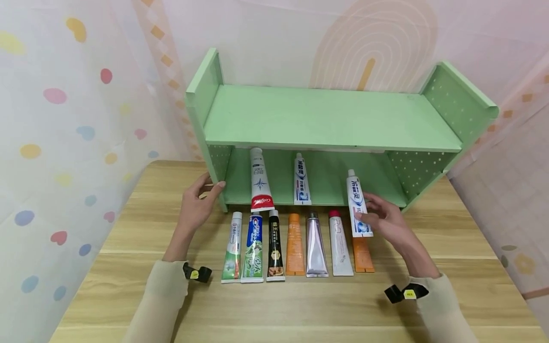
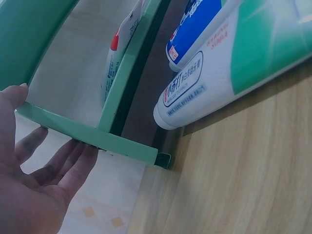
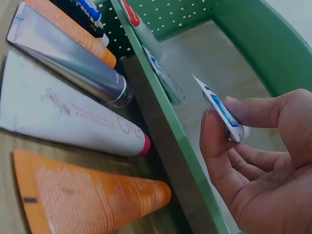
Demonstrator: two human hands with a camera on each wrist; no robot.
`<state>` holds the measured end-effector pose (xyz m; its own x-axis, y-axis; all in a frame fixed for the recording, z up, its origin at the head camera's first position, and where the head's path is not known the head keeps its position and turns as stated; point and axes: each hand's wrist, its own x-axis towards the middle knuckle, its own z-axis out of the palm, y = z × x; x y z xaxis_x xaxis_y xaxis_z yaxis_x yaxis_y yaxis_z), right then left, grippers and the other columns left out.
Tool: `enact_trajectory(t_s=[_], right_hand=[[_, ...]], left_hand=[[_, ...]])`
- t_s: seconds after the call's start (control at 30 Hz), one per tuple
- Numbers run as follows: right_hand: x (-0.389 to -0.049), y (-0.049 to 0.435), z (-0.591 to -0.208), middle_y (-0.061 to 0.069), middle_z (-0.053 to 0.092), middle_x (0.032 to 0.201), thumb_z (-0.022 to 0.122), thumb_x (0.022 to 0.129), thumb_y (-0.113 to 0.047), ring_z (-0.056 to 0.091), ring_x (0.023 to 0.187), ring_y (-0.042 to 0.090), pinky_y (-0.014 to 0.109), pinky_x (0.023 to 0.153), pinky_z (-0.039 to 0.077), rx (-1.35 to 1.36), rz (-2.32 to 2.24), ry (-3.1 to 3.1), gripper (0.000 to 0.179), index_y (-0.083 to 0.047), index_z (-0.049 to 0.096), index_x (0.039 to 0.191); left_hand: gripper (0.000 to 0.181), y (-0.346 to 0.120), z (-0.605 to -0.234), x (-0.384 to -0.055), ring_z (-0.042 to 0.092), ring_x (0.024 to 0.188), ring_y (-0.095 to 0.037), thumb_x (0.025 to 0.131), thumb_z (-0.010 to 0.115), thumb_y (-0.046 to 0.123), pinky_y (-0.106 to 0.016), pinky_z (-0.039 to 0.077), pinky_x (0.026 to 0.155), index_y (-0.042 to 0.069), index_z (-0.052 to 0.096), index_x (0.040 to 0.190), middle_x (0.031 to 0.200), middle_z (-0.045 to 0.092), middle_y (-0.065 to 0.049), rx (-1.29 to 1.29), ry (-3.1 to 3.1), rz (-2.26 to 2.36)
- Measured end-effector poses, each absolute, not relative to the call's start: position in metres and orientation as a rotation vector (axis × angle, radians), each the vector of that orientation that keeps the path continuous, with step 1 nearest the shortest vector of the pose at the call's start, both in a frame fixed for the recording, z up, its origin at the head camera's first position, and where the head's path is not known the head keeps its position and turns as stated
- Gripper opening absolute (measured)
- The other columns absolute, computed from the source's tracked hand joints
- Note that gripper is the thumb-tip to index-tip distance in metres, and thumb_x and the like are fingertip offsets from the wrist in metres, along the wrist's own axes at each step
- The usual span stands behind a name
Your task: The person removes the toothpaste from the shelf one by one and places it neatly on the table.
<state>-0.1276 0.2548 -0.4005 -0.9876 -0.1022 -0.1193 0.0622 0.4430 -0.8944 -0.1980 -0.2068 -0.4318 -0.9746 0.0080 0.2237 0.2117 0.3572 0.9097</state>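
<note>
My right hand [image 1: 388, 221] pinches a white and blue toothpaste tube [image 1: 356, 202] between thumb and fingers, cap end away from me, at the front of the green shelf [image 1: 330, 116]. In the right wrist view this tube [image 3: 222, 109] appears nearly edge-on, apart from the shelf's front lip. My left hand [image 1: 198, 205] grips the shelf's left side panel, its thumb on one side and fingers on the other, as the left wrist view shows at the panel [image 2: 87, 131]. On the lower level lie a red-and-white Colgate tube [image 1: 260, 181] and a similar white and blue tube [image 1: 301, 181].
A row of tubes lies on the wooden table [image 1: 274, 309] before the shelf: green-white [image 1: 233, 247], blue-green [image 1: 253, 250], black [image 1: 275, 247], orange [image 1: 295, 247], silver [image 1: 316, 247], white with red cap [image 1: 340, 247], and another orange tube [image 1: 362, 257] partly covered. A patterned cloth [image 1: 86, 109] hangs behind.
</note>
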Motion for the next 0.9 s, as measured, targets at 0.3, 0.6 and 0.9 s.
enact_trajectory(t_s=[0.3,0.6,0.9], right_hand=[[-0.112,0.268,-0.402,0.025,0.053,0.140,0.068,0.100,-0.024,0.066,0.097,0.010,0.030,0.079,0.060,-0.027,-1.635,2.479,0.072,-0.009,0.031,0.161],[-0.097,0.280,-0.410,0.027,0.052,0.141,0.067,0.101,-0.021,0.067,0.095,0.009,0.030,0.076,0.060,-0.036,-1.639,2.484,0.070,-0.004,0.032,0.159],[-0.085,0.287,-0.420,0.026,0.052,0.137,0.066,0.101,-0.021,0.067,0.095,0.008,0.031,0.074,0.061,-0.051,-1.650,2.486,0.068,-0.002,0.034,0.158]], left_hand=[[0.058,-0.207,-0.431,-0.198,0.061,0.116,-0.025,0.102,0.062,0.044,-0.022,0.056,0.084,0.023,0.049,0.154,0.132,0.064,-0.014,-0.201,-2.428,-1.681],[0.055,-0.206,-0.432,-0.199,0.061,0.112,-0.018,0.103,0.062,0.042,-0.032,0.059,0.088,0.024,0.050,0.153,0.131,0.064,-0.013,-0.215,-2.424,-1.675],[0.055,-0.206,-0.434,-0.199,0.061,0.114,-0.018,0.103,0.062,0.043,-0.026,0.058,0.087,0.024,0.050,0.153,0.132,0.064,-0.013,-0.209,-2.430,-1.675]])
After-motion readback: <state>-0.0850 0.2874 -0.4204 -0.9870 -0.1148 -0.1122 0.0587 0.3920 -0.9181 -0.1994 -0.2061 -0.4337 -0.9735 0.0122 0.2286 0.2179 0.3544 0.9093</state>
